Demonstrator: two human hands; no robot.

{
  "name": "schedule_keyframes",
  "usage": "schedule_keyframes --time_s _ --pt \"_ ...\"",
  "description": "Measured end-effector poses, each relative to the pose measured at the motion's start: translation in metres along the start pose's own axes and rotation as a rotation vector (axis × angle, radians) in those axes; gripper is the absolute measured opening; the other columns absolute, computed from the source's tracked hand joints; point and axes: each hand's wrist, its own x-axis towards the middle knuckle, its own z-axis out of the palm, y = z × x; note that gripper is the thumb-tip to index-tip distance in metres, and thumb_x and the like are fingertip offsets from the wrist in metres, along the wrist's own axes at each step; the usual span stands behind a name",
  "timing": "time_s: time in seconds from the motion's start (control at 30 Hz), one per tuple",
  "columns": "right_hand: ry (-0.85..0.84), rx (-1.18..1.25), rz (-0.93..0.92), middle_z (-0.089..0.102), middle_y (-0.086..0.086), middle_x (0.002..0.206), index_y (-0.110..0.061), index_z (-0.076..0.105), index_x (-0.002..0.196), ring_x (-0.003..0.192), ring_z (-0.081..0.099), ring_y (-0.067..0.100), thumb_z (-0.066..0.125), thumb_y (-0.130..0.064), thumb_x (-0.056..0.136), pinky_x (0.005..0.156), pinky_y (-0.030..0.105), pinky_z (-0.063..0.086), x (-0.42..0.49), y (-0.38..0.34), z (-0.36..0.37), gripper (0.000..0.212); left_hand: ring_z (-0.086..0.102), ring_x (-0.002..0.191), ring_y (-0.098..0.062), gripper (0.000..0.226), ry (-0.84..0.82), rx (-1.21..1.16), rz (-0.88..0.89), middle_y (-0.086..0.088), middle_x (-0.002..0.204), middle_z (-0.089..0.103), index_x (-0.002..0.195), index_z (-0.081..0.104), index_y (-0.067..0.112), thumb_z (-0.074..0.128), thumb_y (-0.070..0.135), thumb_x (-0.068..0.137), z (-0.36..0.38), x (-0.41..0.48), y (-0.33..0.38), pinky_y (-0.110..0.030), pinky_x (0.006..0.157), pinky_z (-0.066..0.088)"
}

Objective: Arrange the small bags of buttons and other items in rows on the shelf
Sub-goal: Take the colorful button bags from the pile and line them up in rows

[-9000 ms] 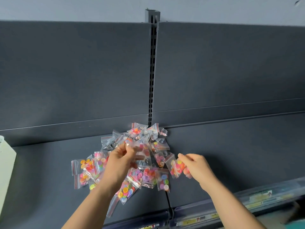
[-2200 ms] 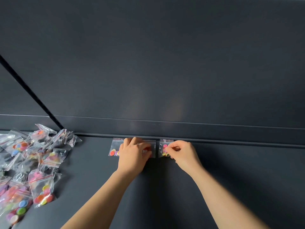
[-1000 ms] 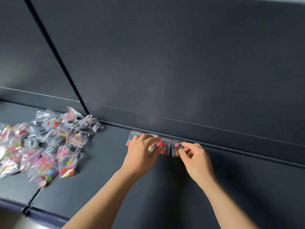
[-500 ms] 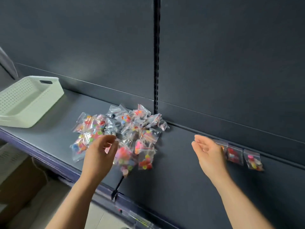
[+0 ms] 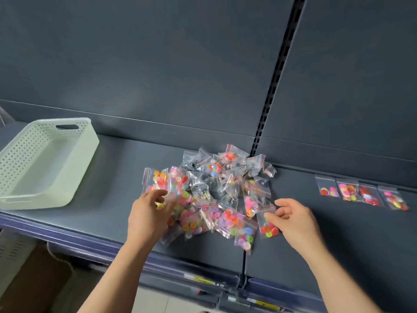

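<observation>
The pile of bags (image 5: 214, 188) lies mid-way along the shelf (image 5: 112, 199). A row (image 5: 361, 195) of four sits at its 3 o'clock, tight to the back wall (image 5: 180, 64), likely to keep the line straight. The right hand (image 5: 295, 220) pinches one bag (image 5: 268, 227) by its top at the pile's 4 o'clock. The left hand (image 5: 146, 213) curls onto the 9 o'clock edge; blur hides any grip.

Small clear zip bags (image 5: 212, 188) with red seal strips, full of bright buttons, heaped loose and overlapping on the dark grey shelf (image 5: 108, 199), across the seam between two panels. Edge bag (image 5: 268, 225) on the heap's right side, flat, pinched at its top. Well to the right, along the back ledge: row of four bags (image 5: 361, 195), flat, side by side.
</observation>
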Motion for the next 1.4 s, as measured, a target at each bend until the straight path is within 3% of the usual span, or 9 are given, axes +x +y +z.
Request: schedule_keyframes --time_s 0.27,0.37,0.53,0.63,0.7,0.77,0.97,1.27,1.4 --pt "-0.010 0.161 0.021 0.072 0.003 0.081 -0.017 0.070 0.082 0.080 0.066 0.022 0.067 -0.010 0.087 0.073 0.033 0.052 -0.005 -0.008 -0.006 0.009 0.056 0.071 -0.009 0.011 -0.053 -0.014 0.109 0.003 0.089 0.060 0.075 0.063 0.021 0.071 0.023 0.083 -0.007 0.011 0.002 -0.014 0.057 0.035" --pt "-0.054 0.323 0.013 0.072 0.005 0.081 -0.012 0.069 0.087 0.078 0.067 0.019 0.064 -0.008 0.090 0.082 0.039 0.054 -0.009 -0.013 -0.009 0.007 0.061 0.073 -0.012 0.011 -0.036 -0.265 0.060 0.000 0.080 0.067 0.077 0.060 0.017 0.069 0.016 0.085 -0.025 0.010 0.006 -0.020 0.064 0.043" --pt "-0.100 0.394 -0.005 0.071 0.011 0.080 -0.007 0.064 0.094 0.070 0.067 0.021 0.052 0.001 0.094 0.064 0.035 0.051 -0.019 -0.023 -0.005 0.014 0.067 0.072 -0.017 0.020 -0.202 -0.740 -0.059 -0.010 0.082 0.067 0.089 0.054 0.010 0.050 -0.010 0.090 -0.041 0.004 0.021 -0.027 0.071 0.057" --pt "-0.138 0.289 -0.041 0.065 0.008 0.068 -0.012 0.065 0.095 0.062 0.053 0.021 0.047 -0.001 0.096 0.058 0.030 0.044 -0.023 -0.023 0.000 0.021 0.056 0.070 -0.021 0.022 -0.260 -0.699 -0.091 -0.003 0.078 0.060 0.092 0.057 0.015 0.042 -0.001 0.094 -0.036 -0.003 0.024 -0.032 0.070 0.052" --pt "-0.159 0.257 -0.038 0.060 0.004 0.066 -0.019 0.066 0.098 0.062 0.052 0.017 0.050 -0.015 0.098 0.061 0.028 0.044 -0.026 -0.022 0.003 0.017 0.051 0.069 -0.019 0.014 -0.301 -0.582 -0.042 -0.004 0.075 0.057 0.092 0.061 0.018 0.050 0.024 0.097 -0.029 -0.007 0.024 -0.038 0.071 0.050" --pt "-0.156 0.263 -0.031 0.057 0.001 0.066 -0.022 0.067 0.100 0.063 0.051 0.013 0.054 -0.027 0.097 0.066 0.025 0.044 -0.029 -0.022 0.005 0.014 0.051 0.062 -0.011 0.022 -0.351 -0.305 0.084 -0.003 0.070 0.059 0.087 0.064 0.025 0.065 0.046 0.084 -0.020 -0.009 0.024 -0.027 0.062 0.046" --pt "-0.095 0.224 -0.017 0.057 -0.010 0.067 -0.027 0.066 0.102 0.057 0.051 0.002 0.055 -0.034 0.096 0.064 0.017 0.043 -0.033 -0.019 0.005 0.015 0.055 0.047 -0.001 0.019 -0.450 0.138 0.206 0.013 0.053 0.062 0.057 0.064 0.029 0.077 0.032 0.071 0.003 -0.018 0.036 -0.017 0.041 0.039" --pt "-0.172 -0.164 -0.027 0.061 -0.010 0.101 -0.031 0.063 0.110 0.088 0.058 0.002 0.082 -0.040 0.071 0.069 0.019 0.044 -0.035 -0.017 0.023 0.044 0.043 0.047 -0.001 0.021 -0.455 -0.621 0.108 0.011 0.059 0.058 0.085 0.057 0.002 0.057 0.022 0.092 -0.020 -0.020 0.042 -0.012 0.050 0.039" --pt "-0.152 -0.324 -0.054 0.058 -0.014 0.088 -0.025 0.065 0.083 0.073 0.058 0.006 0.082 -0.037 0.070 0.061 0.023 0.046 -0.032 -0.018 0.031 0.025 0.043 0.063 -0.015 0.041 -0.461 -0.751 0.068 0.000 0.071 0.059 0.091 0.054 -0.001 0.056 0.039 0.084 -0.025 -0.023 0.043 -0.025 0.061 0.041"
